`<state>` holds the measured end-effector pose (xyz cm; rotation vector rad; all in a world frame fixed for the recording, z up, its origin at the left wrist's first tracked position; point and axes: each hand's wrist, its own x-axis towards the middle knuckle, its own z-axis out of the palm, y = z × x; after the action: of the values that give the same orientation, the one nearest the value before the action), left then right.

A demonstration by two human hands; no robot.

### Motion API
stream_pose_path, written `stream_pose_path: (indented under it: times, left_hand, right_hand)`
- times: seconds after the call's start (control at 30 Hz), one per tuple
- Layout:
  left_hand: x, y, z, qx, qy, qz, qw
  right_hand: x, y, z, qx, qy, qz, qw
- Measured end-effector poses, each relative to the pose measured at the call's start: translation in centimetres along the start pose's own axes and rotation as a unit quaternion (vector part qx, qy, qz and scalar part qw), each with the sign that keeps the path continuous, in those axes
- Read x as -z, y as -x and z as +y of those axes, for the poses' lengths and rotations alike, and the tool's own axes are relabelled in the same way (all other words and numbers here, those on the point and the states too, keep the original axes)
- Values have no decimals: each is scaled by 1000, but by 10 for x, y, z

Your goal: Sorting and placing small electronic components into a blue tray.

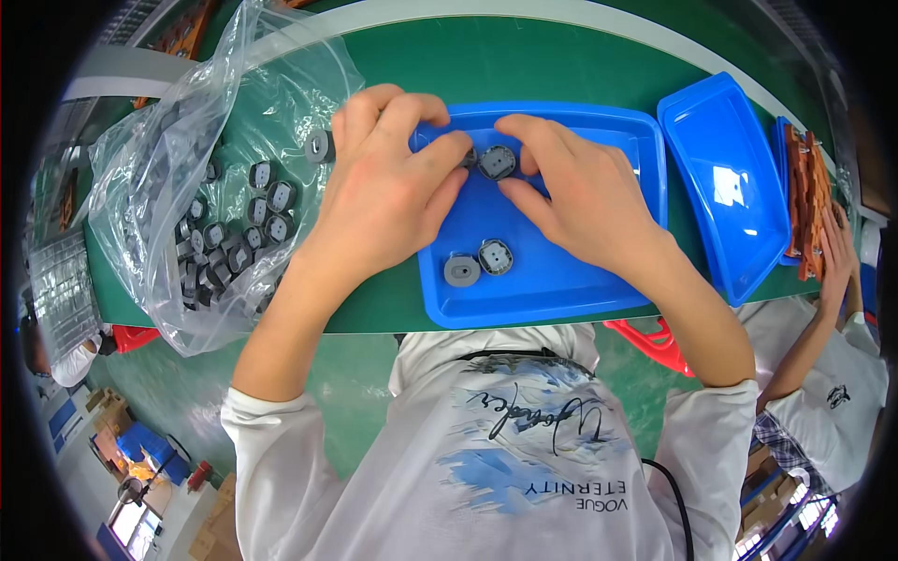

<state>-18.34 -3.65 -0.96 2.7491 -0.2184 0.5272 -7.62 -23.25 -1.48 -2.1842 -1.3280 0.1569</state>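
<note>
My left hand [388, 178] is over the left rim of a blue tray [561, 290]. Its thumb and forefinger are closed on a small grey round part [470, 158], mostly hidden by the fingers. Touching or close beside it is another grey round part [497, 163] with a lighter, detailed face. My right hand [589, 192] curves around this second part, thumb and fingers apart, with no clear grip on it. Lower in the tray, two more round parts, one plain-faced [461, 270] and one detailed [496, 256], lie side by side. Another grey part [319, 146] is beside my left hand's knuckles.
A clear plastic bag [150, 196] with several grey parts [257, 210] lies to the left on the green table [524, 56]. Right of my tray stands a tilted blue tray [725, 178], then stacked orange-brown pieces [806, 201] with a co-worker's hand [835, 245] on them.
</note>
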Motion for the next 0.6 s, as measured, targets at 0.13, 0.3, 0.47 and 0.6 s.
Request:
stream_pose_path:
  times: [0.13, 0.3, 0.47, 0.6]
  left_hand:
    - [-3, 1, -6, 9, -17, 15, 1000]
    - [-4, -1, -11, 13, 5, 15, 1000]
    - [17, 2, -7, 26, 35, 6, 999]
    - [46, 20, 26, 8, 81, -142, 987]
  right_hand:
    - [-5, -8, 9, 49, 34, 9, 998]
    - [-13, -17, 6, 70, 86, 6, 994]
    - [8, -13, -9, 41, 41, 2, 998]
    - [20, 18, -30, 9, -14, -131, 991]
